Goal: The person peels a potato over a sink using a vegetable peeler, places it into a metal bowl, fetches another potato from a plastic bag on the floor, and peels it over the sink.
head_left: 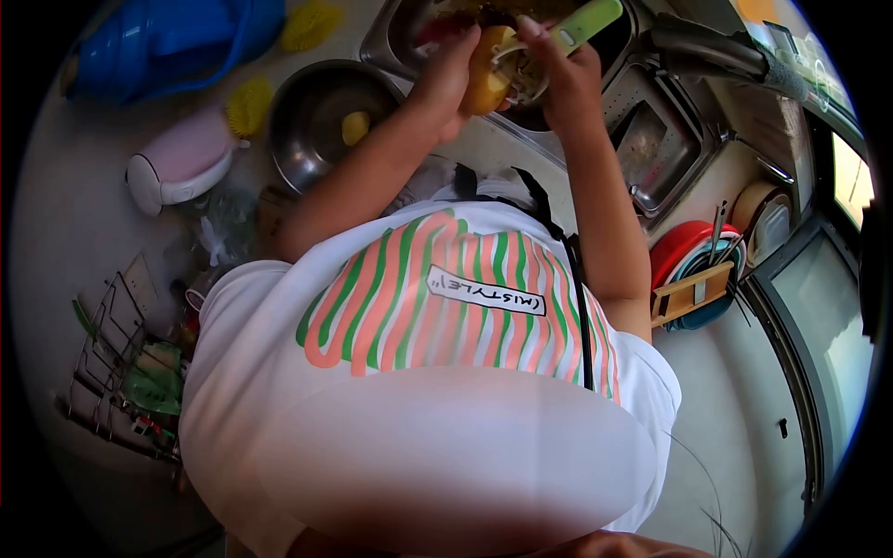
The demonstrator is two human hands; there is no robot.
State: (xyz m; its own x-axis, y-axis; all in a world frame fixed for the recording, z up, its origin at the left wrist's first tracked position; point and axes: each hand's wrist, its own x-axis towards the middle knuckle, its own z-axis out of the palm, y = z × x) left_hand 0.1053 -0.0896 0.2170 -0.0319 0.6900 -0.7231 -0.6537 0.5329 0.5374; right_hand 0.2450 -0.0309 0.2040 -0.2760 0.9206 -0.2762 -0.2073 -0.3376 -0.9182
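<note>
Over the near edge of the metal sink [386, 46], my left hand [446, 84] is wrapped round a yellow-brown potato [486, 74] that is partly peeled. On its right, my right hand [566, 79] grips a peeler with a light green handle [588, 23], which points up and to the right. The peeler's head lies at the potato's right side, where pale strips of peel hang between the hands. Left of my left forearm, a steel bowl [302, 130] holds a yellow piece [354, 128].
A blue jug [177, 46], yellow scrubbers [248, 107] and a pink-and-white appliance [186, 163] stand at the left. To the right are a drainer tray [651, 139], a faucet [707, 46], and red and blue basins with a wooden grater [693, 296]. A wire rack [102, 372] is lower left.
</note>
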